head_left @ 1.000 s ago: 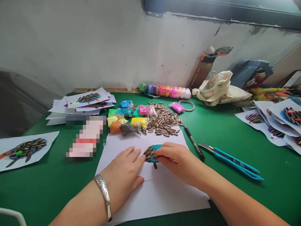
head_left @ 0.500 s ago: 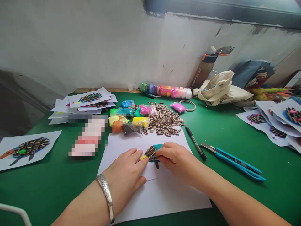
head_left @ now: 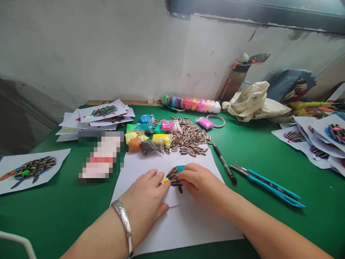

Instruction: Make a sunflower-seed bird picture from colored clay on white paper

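A white sheet of paper (head_left: 199,225) lies in front of me, bearing a small picture of teal and yellow clay with striped seeds (head_left: 173,174) pressed on it. My left hand (head_left: 147,194) rests on the sheet with its fingers apart, fingertips beside the yellow part. My right hand (head_left: 202,181) is closed in a pinch over the teal part; whatever lies between its fingertips is hidden. Beyond the sheet is a heap of sunflower seeds (head_left: 188,136), with bagged clay, such as a yellow pack (head_left: 161,139), to its left.
A black pen (head_left: 225,165) and a blue cutter (head_left: 269,185) lie right of the sheet. Finished seed pictures are stacked at the back left (head_left: 71,120) and far right (head_left: 296,138); another (head_left: 35,171) lies at left. A bottle (head_left: 233,81) and cloth bag (head_left: 252,100) stand behind.
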### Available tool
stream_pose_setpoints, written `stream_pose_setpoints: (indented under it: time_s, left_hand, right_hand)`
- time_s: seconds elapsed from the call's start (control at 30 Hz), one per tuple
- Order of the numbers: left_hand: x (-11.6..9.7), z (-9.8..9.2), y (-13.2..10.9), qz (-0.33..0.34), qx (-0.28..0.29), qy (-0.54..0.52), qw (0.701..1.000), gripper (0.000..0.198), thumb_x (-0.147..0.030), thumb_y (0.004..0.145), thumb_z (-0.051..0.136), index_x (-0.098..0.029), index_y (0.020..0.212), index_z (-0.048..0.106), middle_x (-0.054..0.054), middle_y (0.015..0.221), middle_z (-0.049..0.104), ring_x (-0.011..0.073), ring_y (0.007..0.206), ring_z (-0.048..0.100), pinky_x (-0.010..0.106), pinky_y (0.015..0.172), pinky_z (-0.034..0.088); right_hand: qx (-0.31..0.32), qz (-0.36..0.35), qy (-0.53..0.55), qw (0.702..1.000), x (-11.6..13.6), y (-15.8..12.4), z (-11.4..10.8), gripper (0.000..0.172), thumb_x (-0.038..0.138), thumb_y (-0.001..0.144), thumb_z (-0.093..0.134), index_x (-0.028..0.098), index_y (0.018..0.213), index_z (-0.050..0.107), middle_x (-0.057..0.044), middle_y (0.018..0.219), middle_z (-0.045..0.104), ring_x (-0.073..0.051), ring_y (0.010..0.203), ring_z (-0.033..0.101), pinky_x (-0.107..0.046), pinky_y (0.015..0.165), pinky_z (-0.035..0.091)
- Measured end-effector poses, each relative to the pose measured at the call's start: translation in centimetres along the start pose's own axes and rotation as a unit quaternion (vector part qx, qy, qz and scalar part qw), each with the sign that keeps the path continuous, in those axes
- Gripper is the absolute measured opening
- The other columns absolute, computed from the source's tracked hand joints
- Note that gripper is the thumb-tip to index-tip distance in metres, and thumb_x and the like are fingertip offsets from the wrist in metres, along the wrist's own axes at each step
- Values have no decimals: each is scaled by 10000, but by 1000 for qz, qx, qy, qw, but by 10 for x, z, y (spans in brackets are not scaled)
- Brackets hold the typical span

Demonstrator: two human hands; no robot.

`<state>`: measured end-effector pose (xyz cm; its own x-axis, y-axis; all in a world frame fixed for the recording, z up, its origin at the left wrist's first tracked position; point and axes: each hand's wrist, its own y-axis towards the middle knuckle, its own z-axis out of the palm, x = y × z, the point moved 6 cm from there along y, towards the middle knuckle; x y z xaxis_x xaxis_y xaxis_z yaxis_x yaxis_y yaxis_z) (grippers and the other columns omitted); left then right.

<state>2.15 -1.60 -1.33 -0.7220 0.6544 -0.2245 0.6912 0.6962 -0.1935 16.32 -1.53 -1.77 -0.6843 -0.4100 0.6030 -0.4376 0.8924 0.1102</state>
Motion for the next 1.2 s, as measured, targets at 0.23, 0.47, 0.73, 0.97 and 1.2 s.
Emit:
stream_pose_setpoints:
  time_s: [0.23, 0.47, 0.73, 0.97, 1.2]
  left_hand:
    - [0, -1, 1, -3, -11, -15, 1000, 377, -264, 790, 618, -212, 1164, 606, 110, 1250, 583, 315, 1220, 454, 457, 1015, 401]
    - [1, 2, 0, -7, -5, -18, 1000, 381, -235, 792, 616, -200, 1172, 603, 126, 1306, 552, 345, 1257, 424, 496, 1015, 398]
    - [2, 4, 1, -7, -11, -18, 1000, 391, -264, 780, 631, -212, 1166, 600, 116, 1294, 558, 327, 1249, 430, 471, 1017, 399]
    - [0, 0, 0, -7, -7, -15, 1000, 372, -234, 779, 634, -207, 1150, 606, 117, 1284, 561, 334, 1241, 434, 475, 1002, 405]
    - [-3, -8, 2, 6, 1, -1, 1000, 298, -207, 780, 611, -195, 1078, 610, 114, 1194, 589, 314, 1174, 476, 452, 989, 422]
  right_hand:
    - [-11, -22, -8, 1000, 2, 1, 8, 213, 98, 890, 468, 180, 817, 650, -38, 794, 586, -149, 759, 531, -244, 658, 393]
    - [-36, 5, -63, 997, 3, 0, -14, 114, 120, 840, 580, 187, 841, 672, -36, 790, 590, -159, 756, 519, -263, 667, 374]
    - [-21, -25, -100, 994, 0, 1, -3, 195, 131, 873, 532, 180, 731, 656, -26, 681, 556, -152, 696, 494, -267, 636, 339]
    - [-30, 3, -50, 998, -5, 2, -13, 150, 116, 838, 580, 187, 741, 669, -12, 692, 568, -140, 700, 515, -242, 626, 354]
    - [-109, 82, -51, 989, -30, 10, -40, 170, 117, 847, 544, 190, 773, 677, -12, 755, 597, -130, 718, 537, -230, 638, 388]
